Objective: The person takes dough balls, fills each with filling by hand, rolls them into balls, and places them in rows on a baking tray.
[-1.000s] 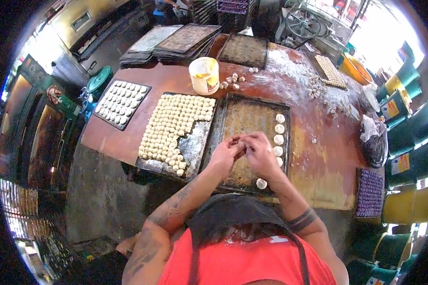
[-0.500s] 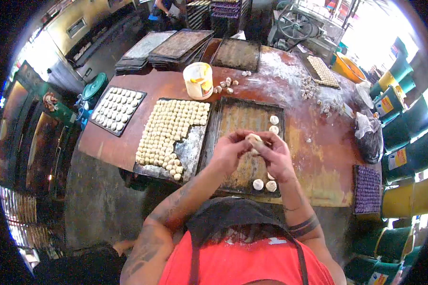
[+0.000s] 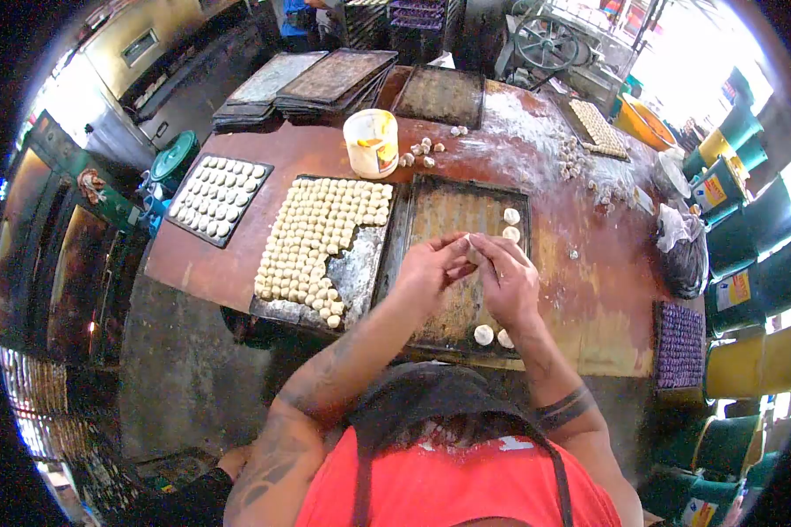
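Piece of dough (image 3: 474, 254) pinched between both hands

At the left of the reddish-brown counter (image 3: 206, 270), a dark tray (image 3: 219, 241) bears rows of pale flattened rounds (image 3: 220, 198). Farther back, to its right, stands a stack of trays (image 3: 334, 77). Next comes a tray of small dough balls (image 3: 312, 230), closely packed, with a bare, floury patch on its right side. A white tub (image 3: 371, 145), smeared yellow, stands just beyond that tray.

The left hand (image 3: 426, 270) is over the work tray (image 3: 444, 209), its fingers closed on the piece of dough, which they largely hide. The right hand (image 3: 510, 283) faces it, fingers gripping the same piece. Along the work tray's right side, two finished-looking rounds (image 3: 511, 216) show beyond the right hand, and two more lie at the near edge, one partly behind the wrist.

Farther right, flour (image 3: 527, 123) and small lumps (image 3: 571, 160) cover the counter. A dark plastic bag (image 3: 684, 259) sits at its right edge, with a tray of purple pieces (image 3: 680, 342) nearer.
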